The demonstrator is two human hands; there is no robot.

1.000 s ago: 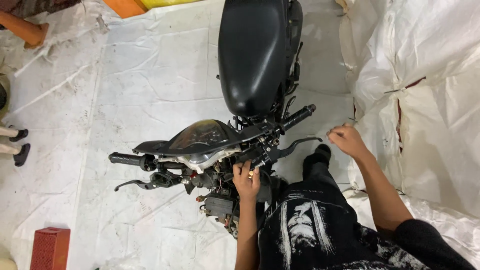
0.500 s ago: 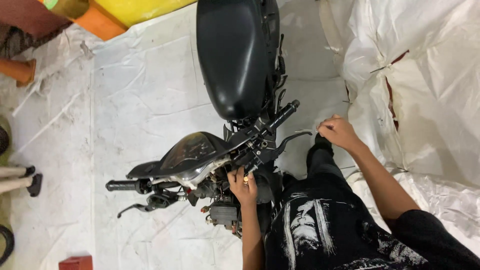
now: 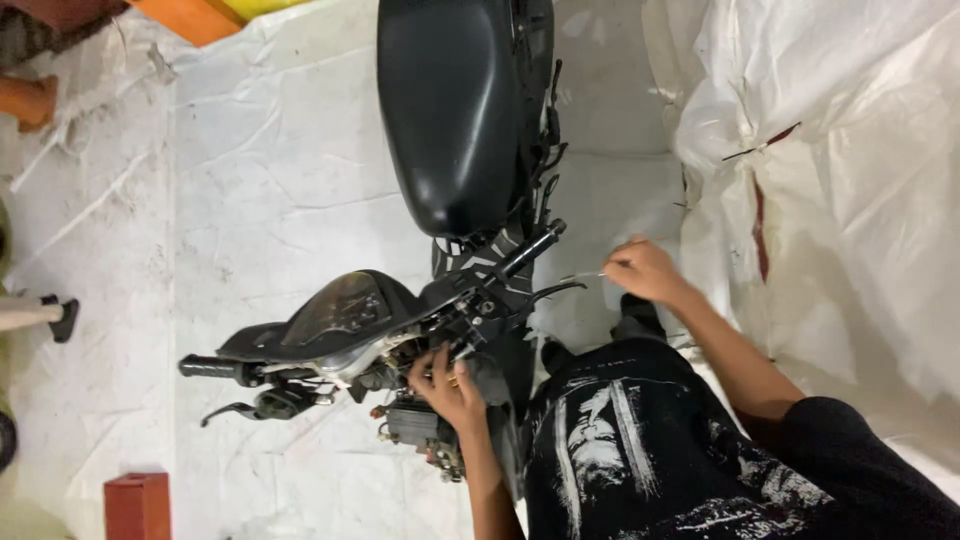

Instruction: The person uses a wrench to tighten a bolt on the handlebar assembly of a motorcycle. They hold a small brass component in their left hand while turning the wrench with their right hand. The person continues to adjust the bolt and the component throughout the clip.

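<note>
Since a second ago, the right hand point(image 3: 640, 270) has drifted up and away from the brake lever point(image 3: 545, 292), pinching a thin wire-like piece point(image 3: 585, 276) between fingertips. Left hand point(image 3: 447, 385) stays pressed into the exposed wiring under the handlebar point(image 3: 400, 330), fingers curled around a small part there, apparently steadying it. Motorcycle point(image 3: 460, 110) lies stripped on white sheeting point(image 3: 270, 200), seat toward the top, likely to keep loose parts visible. An orange block point(image 3: 137, 505) sits at lower left.
</note>
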